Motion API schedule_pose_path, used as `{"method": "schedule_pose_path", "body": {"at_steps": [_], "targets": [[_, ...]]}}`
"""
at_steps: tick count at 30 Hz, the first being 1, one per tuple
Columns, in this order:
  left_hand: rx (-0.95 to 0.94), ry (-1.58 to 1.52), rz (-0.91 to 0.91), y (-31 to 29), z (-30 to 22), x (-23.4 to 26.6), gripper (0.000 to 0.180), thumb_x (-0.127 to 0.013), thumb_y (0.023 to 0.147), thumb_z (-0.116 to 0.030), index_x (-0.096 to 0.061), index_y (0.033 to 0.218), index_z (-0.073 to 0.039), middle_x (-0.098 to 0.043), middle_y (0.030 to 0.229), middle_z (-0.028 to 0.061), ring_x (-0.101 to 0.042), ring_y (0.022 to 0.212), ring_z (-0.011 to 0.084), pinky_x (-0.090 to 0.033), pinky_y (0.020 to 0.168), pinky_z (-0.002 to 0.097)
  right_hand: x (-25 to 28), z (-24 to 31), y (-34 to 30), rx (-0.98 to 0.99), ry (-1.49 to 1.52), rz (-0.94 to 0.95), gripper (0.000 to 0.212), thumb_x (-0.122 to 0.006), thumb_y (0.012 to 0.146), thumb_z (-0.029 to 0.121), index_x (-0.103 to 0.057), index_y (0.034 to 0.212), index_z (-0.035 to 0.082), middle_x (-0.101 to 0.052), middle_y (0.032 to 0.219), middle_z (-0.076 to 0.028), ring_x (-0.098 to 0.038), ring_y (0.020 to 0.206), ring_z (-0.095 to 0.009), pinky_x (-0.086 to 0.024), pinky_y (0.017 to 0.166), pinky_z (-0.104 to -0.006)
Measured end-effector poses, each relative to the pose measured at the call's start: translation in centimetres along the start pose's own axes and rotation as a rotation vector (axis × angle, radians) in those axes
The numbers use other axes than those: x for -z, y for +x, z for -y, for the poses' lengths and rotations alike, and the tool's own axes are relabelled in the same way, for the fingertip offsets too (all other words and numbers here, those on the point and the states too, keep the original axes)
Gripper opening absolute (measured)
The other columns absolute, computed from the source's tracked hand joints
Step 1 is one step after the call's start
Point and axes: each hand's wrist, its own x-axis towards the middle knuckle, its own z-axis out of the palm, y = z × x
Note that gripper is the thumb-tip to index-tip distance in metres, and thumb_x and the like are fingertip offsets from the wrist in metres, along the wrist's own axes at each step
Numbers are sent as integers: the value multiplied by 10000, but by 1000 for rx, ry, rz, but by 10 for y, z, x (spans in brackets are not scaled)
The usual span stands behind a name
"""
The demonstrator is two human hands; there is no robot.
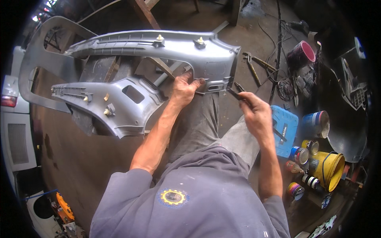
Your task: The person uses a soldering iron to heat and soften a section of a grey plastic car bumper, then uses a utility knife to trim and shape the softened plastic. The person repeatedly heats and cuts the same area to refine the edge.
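My left hand [185, 89] grips the lower edge of a long silver-grey plastic car trim panel [174, 45], its thumb lying on the face near a small slot. The panel shows its ribbed back with pale clips. At the panel's lower right corner, my right hand [254, 110] pinches a thin dark tool [234, 94]; its tip is at or very near the corner, and its kind is hard to make out. Below and to the left lies a second silver-grey trim panel [115, 95] with a square opening and pale clips.
A flat grey frame with large cut-outs [29, 75] sits under the panels at left. Pliers [253, 68] and cables lie on the floor ahead. To the right stand a blue case [286, 123], a red-lined bucket [297, 54], a yellow bucket [322, 168] and several paint cans [298, 155].
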Motion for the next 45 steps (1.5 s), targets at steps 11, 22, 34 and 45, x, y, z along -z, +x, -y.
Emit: {"method": "schedule_pose_path", "body": {"at_steps": [11, 22, 34, 45], "targets": [[37, 66, -25, -7, -6, 5, 233, -696, 934, -161, -704, 1071, 28, -739, 948, 80, -635, 835, 132, -501, 773, 284, -70, 17, 24, -62, 65, -109, 243, -657, 908, 207, -727, 1079, 48, -724, 996, -184, -693, 944, -369, -534, 830, -421], [-54, 319, -166, -13, -8, -8, 241, -724, 911, -208, -716, 1052, -13, -747, 910, 127, -671, 809, 192, -512, 757, 337, -53, 42, 39, -52, -283, -27, 228, -644, 934, 220, -746, 1080, 77, -736, 978, -165, -717, 918, -343, -545, 816, -398], [-142, 249, -136, -12, -10, -7, 177, -709, 906, -128, -712, 1041, -13, -743, 886, 125, -665, 776, 163, -514, 722, 321, -56, 53, 48, 9, -485, 58, 208, -593, 942, 207, -716, 1013, 55, -713, 910, -189, -689, 887, -379, -529, 777, -469], [-186, 304, -200, -12, -5, -12, 155, -693, 879, -80, -694, 1020, -13, -725, 847, 167, -702, 735, 253, -526, 686, 360, -79, 45, 56, 291, -760, 88, 123, -527, 896, 69, -605, 908, -27, -698, 807, -208, -727, 765, -354, -595, 653, -419]]}}
